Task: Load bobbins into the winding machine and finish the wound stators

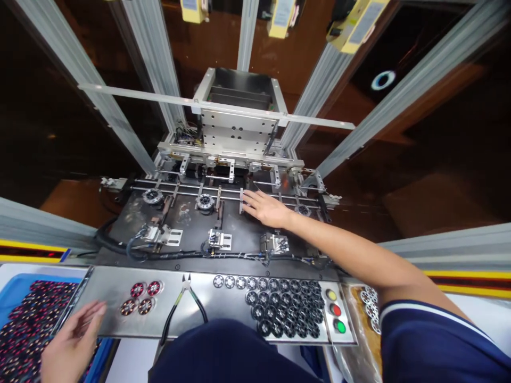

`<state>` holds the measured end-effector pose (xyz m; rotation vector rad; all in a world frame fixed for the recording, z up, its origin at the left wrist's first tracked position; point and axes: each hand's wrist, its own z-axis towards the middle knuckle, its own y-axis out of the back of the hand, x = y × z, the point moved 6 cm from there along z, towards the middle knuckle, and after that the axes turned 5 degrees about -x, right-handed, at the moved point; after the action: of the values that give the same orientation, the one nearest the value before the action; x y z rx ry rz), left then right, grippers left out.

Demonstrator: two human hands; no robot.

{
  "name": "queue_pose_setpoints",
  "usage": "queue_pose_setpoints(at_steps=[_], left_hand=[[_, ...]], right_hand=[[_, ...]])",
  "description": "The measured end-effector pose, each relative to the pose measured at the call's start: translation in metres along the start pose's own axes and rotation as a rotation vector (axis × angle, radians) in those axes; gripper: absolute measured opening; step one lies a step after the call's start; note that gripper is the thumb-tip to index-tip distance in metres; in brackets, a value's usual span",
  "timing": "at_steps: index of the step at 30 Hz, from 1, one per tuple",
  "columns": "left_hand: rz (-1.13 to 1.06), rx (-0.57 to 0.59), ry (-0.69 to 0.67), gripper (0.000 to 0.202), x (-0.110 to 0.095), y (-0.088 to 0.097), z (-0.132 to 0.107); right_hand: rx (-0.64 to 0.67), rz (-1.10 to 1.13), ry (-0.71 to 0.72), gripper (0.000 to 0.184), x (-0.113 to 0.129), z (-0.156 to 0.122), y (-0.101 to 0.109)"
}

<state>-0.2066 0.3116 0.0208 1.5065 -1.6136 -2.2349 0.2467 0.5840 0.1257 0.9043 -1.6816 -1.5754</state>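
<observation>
My right hand (265, 208) reaches over the machine bed with its fingers spread. It covers the place between two round fixtures, and what lies under the palm is hidden. Round black parts sit in the left fixture (153, 197) and the middle fixture (205, 202); another fixture (302, 210) shows beyond my wrist. My left hand (74, 340) hovers at the left end of the metal ledge (104, 287), loosely curled, thumb apart, with nothing visible in it. Near it lie two red-coiled round parts (137, 290) and two copper-coloured round parts (146, 306).
Side cutters (186, 290) lie on the ledge, left of rows of black spoked rings (285, 306). Yellow, red and green buttons (335, 309) are at its right end. A blue tray (16, 282) holds many coiled parts. A metal crossbar (136, 94) spans the machine above.
</observation>
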Motion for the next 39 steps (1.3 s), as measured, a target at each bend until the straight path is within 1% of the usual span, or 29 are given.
queue_pose_setpoints(at_steps=[3, 5, 7, 9, 12, 13, 14, 15, 16, 17, 18, 20, 22, 23, 24, 25, 26, 27, 29, 30, 31, 32, 33, 34, 35, 36, 37, 39], left_hand=[[-0.105, 0.077, 0.095, 0.049, 0.0, -0.002, -0.003], [-0.135, 0.098, 0.125, 0.057, 0.004, -0.003, -0.004], [-0.143, 0.11, 0.139, 0.06, 0.011, -0.001, -0.006], [-0.149, 0.087, 0.155, 0.06, 0.021, 0.004, -0.01], [-0.143, 0.021, 0.2, 0.056, 0.034, 0.012, -0.016], [-0.131, 0.003, 0.201, 0.054, 0.034, 0.014, -0.016], [-0.112, -0.014, 0.176, 0.052, 0.03, 0.016, -0.015], [-0.077, -0.041, 0.107, 0.049, 0.021, 0.019, -0.013], [-0.034, -0.075, 0.009, 0.046, 0.006, 0.023, -0.008], [0.014, -0.112, -0.116, 0.044, -0.015, 0.027, -0.002], [0.09, -0.171, -0.275, 0.042, -0.04, 0.033, 0.004], [0.125, -0.177, -0.389, 0.041, -0.088, 0.039, 0.025], [0.148, -0.123, -0.503, 0.044, -0.14, 0.037, 0.053], [0.166, -0.089, -0.568, 0.046, -0.165, 0.032, 0.068], [0.194, -0.013, -0.64, 0.047, -0.189, 0.021, 0.082], [0.226, 0.051, -0.704, 0.048, -0.208, 0.008, 0.095], [0.262, 0.13, -0.766, 0.049, -0.223, -0.008, 0.107], [0.293, 0.192, -0.816, 0.051, -0.235, -0.025, 0.118], [0.35, 0.303, -0.878, 0.053, -0.244, -0.058, 0.133], [0.374, 0.343, -0.893, 0.053, -0.245, -0.073, 0.137], [0.397, 0.377, -0.9, 0.052, -0.243, -0.085, 0.141], [0.417, 0.403, -0.899, 0.052, -0.24, -0.095, 0.143], [0.433, 0.422, -0.896, 0.051, -0.237, -0.102, 0.145], [0.445, 0.436, -0.891, 0.051, -0.235, -0.107, 0.147], [0.451, 0.445, -0.886, 0.051, -0.234, -0.11, 0.148], [0.451, 0.447, -0.884, 0.052, -0.235, -0.11, 0.149], [0.443, 0.441, -0.884, 0.053, -0.237, -0.108, 0.149], [0.407, 0.397, -0.886, 0.06, -0.244, -0.096, 0.146]], right_hand=[[-0.014, 0.012, 0.073, 0.059, 0.019, 0.044, 0.008], [-0.001, 0.022, 0.11, 0.063, 0.028, 0.073, 0.005], [0.021, 0.028, 0.131, 0.064, 0.032, 0.095, -0.003], [0.041, 0.034, 0.14, 0.063, 0.032, 0.108, -0.012], [0.041, 0.039, 0.146, 0.062, 0.029, 0.113, -0.023], [0.035, 0.04, 0.146, 0.062, 0.029, 0.113, -0.024], [0.027, 0.04, 0.146, 0.06, 0.029, 0.113, -0.025], [0.02, 0.04, 0.145, 0.058, 0.029, 0.112, -0.024], [0.012, 0.039, 0.142, 0.055, 0.03, 0.112, -0.022], [0.001, 0.037, 0.137, 0.053, 0.03, 0.112, -0.019], [-0.017, 0.034, 0.128, 0.052, 0.031, 0.112, -0.014], [-0.062, 0.025, 0.106, 0.054, 0.034, 0.109, 0.0], [-0.137, 0.015, 0.095, 0.06, 0.04, 0.1, 0.022], [-0.194, 0.008, 0.101, 0.063, 0.044, 0.092, 0.036], [-0.265, 0.001, 0.114, 0.066, 0.049, 0.08, 0.052], [-0.349, -0.007, 0.127, 0.069, 0.055, 0.066, 0.068], [-0.438, -0.015, 0.132, 0.071, 0.061, 0.047, 0.084], [-0.525, -0.022, 0.121, 0.073, 0.067, 0.026, 0.099], [-0.668, -0.032, 0.022, 0.074, 0.076, -0.025, 0.121], [-0.723, -0.032, -0.051, 0.073, 0.08, -0.054, 0.125], [-0.763, -0.029, -0.133, 0.072, 0.084, -0.083, 0.124], [-0.807, -0.022, -0.224, 0.07, 0.089, -0.114, 0.118], [-0.846, -0.02, -0.346, 0.066, 0.092, -0.146, 0.107], [-0.895, -0.012, -0.478, 0.061, 0.096, -0.179, 0.09], [-0.916, -0.008, -0.619, 0.055, 0.101, -0.211, 0.067], [-0.932, -0.023, -0.763, 0.05, 0.106, -0.242, 0.04], [-0.922, -0.041, -0.905, 0.045, 0.113, -0.27, 0.01], [-0.896, -0.106, -1.074, 0.045, 0.132, -0.315, -0.049]])
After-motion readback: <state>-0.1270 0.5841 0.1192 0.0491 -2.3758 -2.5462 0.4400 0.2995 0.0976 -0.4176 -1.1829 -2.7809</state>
